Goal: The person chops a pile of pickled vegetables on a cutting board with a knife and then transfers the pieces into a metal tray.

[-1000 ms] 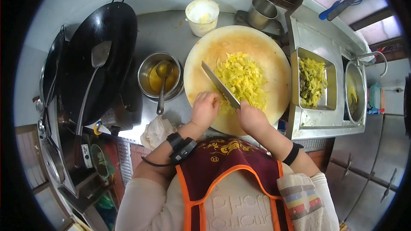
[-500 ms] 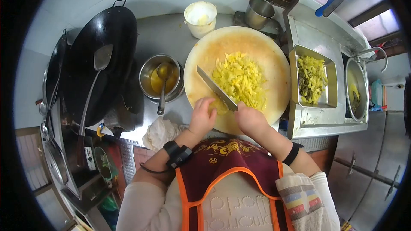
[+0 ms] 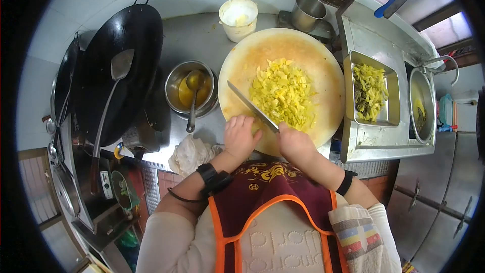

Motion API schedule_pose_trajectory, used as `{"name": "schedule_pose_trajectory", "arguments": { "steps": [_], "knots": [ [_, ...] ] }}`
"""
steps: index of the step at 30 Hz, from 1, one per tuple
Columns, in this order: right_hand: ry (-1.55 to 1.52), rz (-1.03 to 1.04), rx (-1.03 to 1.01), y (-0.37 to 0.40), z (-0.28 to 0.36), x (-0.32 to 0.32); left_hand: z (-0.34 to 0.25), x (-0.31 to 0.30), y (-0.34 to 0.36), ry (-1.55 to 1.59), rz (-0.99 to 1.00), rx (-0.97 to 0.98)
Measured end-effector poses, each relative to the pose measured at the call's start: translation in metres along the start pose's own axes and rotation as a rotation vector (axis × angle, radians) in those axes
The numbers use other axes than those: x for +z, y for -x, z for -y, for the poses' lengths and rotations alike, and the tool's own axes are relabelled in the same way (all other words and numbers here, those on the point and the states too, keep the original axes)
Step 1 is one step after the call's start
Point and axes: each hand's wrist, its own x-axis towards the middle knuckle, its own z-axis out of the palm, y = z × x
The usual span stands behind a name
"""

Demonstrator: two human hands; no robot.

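Observation:
My right hand [image 3: 297, 145] is closed round the handle of a knife [image 3: 252, 106], whose blade points up and left across the round cutting board [image 3: 237, 60]. Chopped yellow-green vegetable [image 3: 283, 91] lies in a heap on the board, right of the blade. My left hand [image 3: 241, 138] rests at the board's lower left edge, just below the blade, its fingers together and the thumb apart. Whether anything is under those fingers cannot be made out.
Left of the board stand a metal pot [image 3: 177, 87] with a ladle, a cloth [image 3: 190, 155] and a black wok [image 3: 136, 35]. Behind it are a white tub [image 3: 237, 33] and a metal cup [image 3: 306, 15]. A metal tray [image 3: 393, 91] of vegetable sits right.
The knife has shifted slightly up and left, away from the heap. My left hand has turned a little and its fingers lie flatter. The view has shifted slightly.

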Motion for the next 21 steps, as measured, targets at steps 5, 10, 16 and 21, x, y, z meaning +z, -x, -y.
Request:
{"name": "schedule_pose_trajectory", "arguments": {
  "steps": [5,10,16,21],
  "knots": [
    [-0.046,-0.077,0.063,0.010,-0.002,-0.022,-0.004,-0.003,-0.006,0.007,-0.030,0.047],
    [0.016,0.042,0.091,0.001,-0.018,-0.018,-0.002,0.001,0.014,0.151,0.288,0.371],
    [-0.027,-0.034,0.100,0.001,-0.025,-0.002,-0.013,0.020,0.022,0.156,0.539,0.778],
    [-0.048,-0.078,0.096,0.004,-0.028,0.000,-0.015,0.049,0.045,0.190,0.571,0.843]
  ]
}}
